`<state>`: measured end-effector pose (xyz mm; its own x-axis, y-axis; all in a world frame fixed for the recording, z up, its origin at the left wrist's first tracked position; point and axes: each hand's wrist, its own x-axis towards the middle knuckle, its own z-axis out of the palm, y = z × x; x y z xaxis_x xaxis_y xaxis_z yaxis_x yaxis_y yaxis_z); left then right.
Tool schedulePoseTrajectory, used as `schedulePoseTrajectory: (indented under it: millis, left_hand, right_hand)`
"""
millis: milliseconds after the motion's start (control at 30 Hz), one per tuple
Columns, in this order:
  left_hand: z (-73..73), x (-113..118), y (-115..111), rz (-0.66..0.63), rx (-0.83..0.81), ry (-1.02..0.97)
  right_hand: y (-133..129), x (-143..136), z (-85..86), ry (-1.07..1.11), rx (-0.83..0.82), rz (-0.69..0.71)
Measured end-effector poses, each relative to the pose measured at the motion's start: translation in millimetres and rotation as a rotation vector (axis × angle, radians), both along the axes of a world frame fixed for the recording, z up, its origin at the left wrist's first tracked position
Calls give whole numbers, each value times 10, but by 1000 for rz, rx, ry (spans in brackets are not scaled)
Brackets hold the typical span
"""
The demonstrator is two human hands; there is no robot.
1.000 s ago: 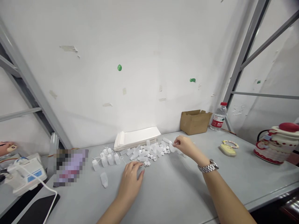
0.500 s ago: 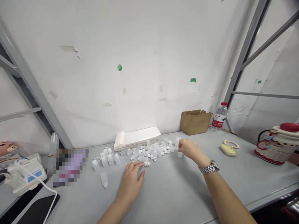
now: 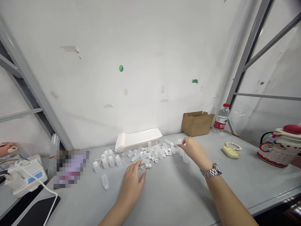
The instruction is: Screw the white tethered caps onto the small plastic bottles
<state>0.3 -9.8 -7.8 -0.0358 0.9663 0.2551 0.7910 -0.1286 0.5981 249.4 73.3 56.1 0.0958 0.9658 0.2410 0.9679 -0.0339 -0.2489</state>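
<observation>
My left hand rests low over the table, thumb and fingers apart, its fingertips beside loose white caps. Beyond it spreads a pile of empty translucent squeeze bottles and caps. My right hand, with a metal watch on the wrist, is over a few upright squeeze bottles at the right. Its thumb and forefinger look parted, with nothing visible between them; the other fingers are partly hidden. Capped bottles stand in a group at the left. One uncapped bottle lies in front of them.
Stacked white sheets lie against the wall. At the back right are a cardboard box and a water bottle. A yellow case, a bead bracelet and a decorated jug are farther right. A white power strip sits left.
My right hand has shifted slightly right and up, its pinched fingers loosening, and more of the upright bottles below shows. My left hand has barely moved, its fingers lifting slightly from the caps.
</observation>
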Motion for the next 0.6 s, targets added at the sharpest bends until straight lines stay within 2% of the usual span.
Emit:
schedulePoseTrajectory:
  millis: [367,600]
  left_hand:
    - [-8,10,5,-20,-4,-10]
    - [-1,12,13,-17,-14,-2]
  right_hand:
    - [30,-5,-13,73,49,7]
    - [-54,2,79,217,146,22]
